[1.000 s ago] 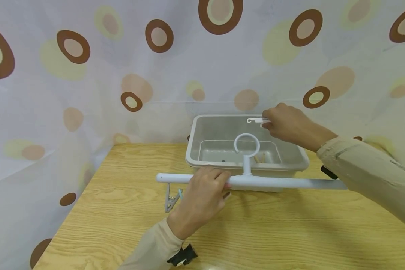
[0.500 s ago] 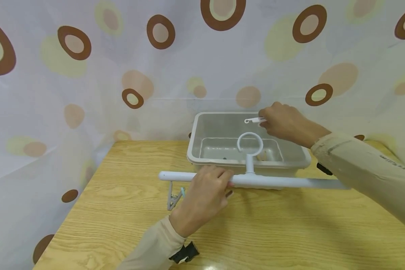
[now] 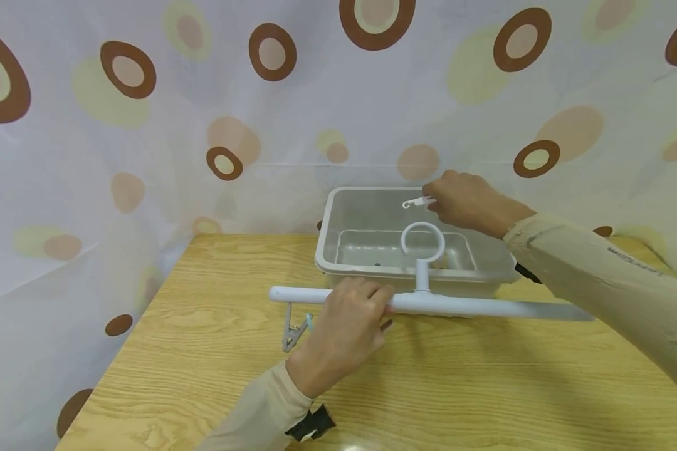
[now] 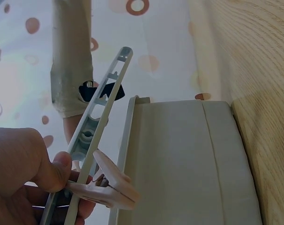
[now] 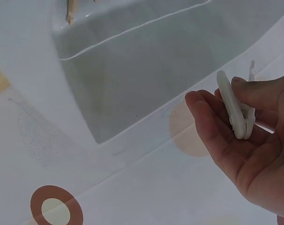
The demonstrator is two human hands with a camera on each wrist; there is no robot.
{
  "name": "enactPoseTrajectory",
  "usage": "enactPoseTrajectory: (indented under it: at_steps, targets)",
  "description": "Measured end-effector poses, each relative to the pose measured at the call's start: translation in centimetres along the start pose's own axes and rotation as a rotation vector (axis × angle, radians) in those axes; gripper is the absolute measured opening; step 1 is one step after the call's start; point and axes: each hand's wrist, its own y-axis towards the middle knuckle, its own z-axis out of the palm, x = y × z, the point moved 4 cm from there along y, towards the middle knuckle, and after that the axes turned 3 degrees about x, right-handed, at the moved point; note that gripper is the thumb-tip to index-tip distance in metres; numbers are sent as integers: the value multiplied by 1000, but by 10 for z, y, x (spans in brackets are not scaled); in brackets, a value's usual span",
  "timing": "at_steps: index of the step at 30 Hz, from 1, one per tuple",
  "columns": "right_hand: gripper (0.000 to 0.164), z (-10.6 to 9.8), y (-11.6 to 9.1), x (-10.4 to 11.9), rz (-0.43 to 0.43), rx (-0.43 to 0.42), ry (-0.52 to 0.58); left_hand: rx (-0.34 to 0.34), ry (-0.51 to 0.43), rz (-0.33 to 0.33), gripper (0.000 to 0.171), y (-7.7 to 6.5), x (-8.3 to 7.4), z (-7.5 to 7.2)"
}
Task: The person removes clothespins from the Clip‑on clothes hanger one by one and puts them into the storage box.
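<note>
My left hand (image 3: 341, 332) grips a white plastic hanger bar (image 3: 468, 305), whose round hook (image 3: 422, 275) points up from the middle. Below its left end hangs a grey clothespin (image 3: 287, 326), with a light blue one (image 3: 309, 321) partly hidden behind the hand. From beneath, the left wrist view shows the bar's slotted underside (image 4: 102, 101) and a pinkish clothespin (image 4: 107, 192) beside my fingers. Over the bin's back right, my right hand (image 3: 468, 202) pinches a white clothespin (image 3: 417, 202), also seen between thumb and fingers in the right wrist view as a white clothespin (image 5: 233, 105).
A grey plastic bin (image 3: 346, 272) stands on the wooden table (image 3: 203, 351), behind the bar. Small tan pieces (image 5: 71, 11) lie inside it. A patterned sheet (image 3: 293, 125) covers the wall close behind the bin.
My right hand has moved left over the bin with the white clothespin. The left hand and hanger have shifted slightly right in the view, while the head view itself also shifted a little.
</note>
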Motion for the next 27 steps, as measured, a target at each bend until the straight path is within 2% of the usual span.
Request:
enactPoseTrajectory:
  at_steps: [7, 16, 20, 23, 27]
  targets:
    - [5, 12, 17, 3, -66, 19, -6, 6, 5, -1, 18, 0, 1, -1]
    - [8, 25, 42, 12, -168, 28, -85, 13, 10, -11, 19, 0, 4, 0]
    - [6, 34, 52, 17, -206, 53, -45, 26, 15, -13, 18, 0, 3, 0]
    - [4, 44, 54, 21, -261, 81, -12, 27, 20, -7, 16, -2, 2, 1]
    - [6, 59, 54, 26, -370, 127, -56, 21, 42, 5, 15, -7, 1, 2]
